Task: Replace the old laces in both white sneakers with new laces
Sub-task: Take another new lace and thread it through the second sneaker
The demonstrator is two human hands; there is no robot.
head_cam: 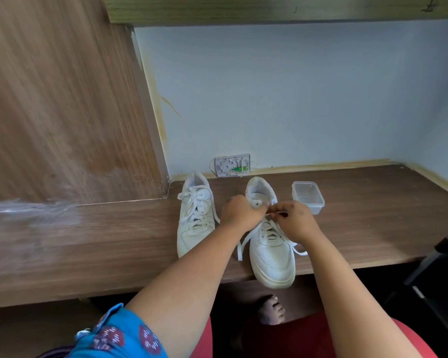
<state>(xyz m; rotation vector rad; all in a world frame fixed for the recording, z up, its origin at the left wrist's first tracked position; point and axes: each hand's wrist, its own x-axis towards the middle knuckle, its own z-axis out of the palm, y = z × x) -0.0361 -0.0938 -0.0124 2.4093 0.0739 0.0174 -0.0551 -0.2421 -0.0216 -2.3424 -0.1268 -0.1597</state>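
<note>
White sneakers sit on a brown wooden desk (114,241), heels to the pale wall. The right sneaker (270,251) pokes its toe over the front edge, and both hands are curled up at its top eyelets: left hand (239,211) and right hand (296,223) each pinching the lace (243,244). The left sneaker (195,215) is laced, untouched. A clear plastic tub (308,197) sits just right.

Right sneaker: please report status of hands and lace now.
Both hands, left hand and right hand, pinch the lace at right sneaker top. Left sneaker untouched. Tub beside, no obstruction.
</note>
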